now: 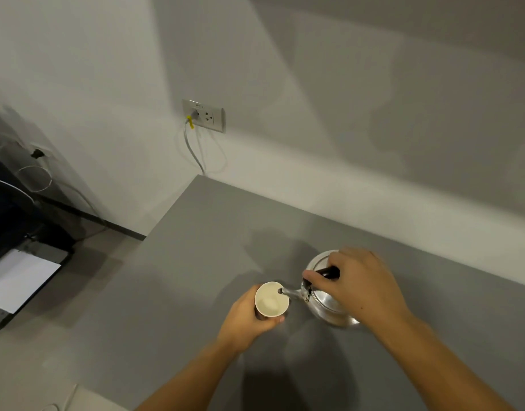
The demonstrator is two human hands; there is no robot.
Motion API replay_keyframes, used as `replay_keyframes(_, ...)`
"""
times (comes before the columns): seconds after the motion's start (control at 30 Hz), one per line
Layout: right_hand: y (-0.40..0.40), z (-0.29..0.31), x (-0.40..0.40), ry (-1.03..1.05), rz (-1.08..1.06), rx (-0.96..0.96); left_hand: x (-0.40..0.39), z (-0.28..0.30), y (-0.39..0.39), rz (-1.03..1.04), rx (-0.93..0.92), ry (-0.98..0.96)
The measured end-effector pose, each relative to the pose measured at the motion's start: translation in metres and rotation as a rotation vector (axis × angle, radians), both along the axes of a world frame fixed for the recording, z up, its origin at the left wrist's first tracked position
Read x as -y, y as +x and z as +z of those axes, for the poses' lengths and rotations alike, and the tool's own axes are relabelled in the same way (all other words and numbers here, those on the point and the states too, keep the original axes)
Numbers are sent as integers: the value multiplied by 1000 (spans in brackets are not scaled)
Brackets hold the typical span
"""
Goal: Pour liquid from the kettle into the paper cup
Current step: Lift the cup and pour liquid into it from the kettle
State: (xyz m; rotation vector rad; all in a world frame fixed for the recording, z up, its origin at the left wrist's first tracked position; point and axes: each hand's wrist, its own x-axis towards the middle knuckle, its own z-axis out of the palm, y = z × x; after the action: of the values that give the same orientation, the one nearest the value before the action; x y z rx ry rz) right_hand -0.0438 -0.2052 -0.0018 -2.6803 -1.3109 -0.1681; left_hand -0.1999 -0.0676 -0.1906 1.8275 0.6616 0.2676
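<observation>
A white paper cup stands on the grey table, and my left hand is wrapped around its side. A silver metal kettle sits just right of the cup, tilted left. Its spout reaches over the cup's rim. My right hand grips the kettle's black handle from above. A small amount of pale liquid shows in the cup's bottom; no stream is visible.
The table's left edge runs diagonally from the wall corner toward me. A wall socket with a grey cable hangs above the table's far corner. A dark printer with white paper stands on the floor at the left.
</observation>
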Motion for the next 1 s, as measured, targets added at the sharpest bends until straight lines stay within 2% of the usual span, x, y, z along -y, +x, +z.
replay_keyframes(0.2,-9,5,-12,-34,90,79,-1,-10,1,1,-12,8)
replay_keyframes(0.43,-18,6,-24,-202,107,167,-1,-12,0,-1,-23,1)
replay_keyframes(1.0,-22,5,-25,-273,128,170,-2,-12,-1,-11,-35,8)
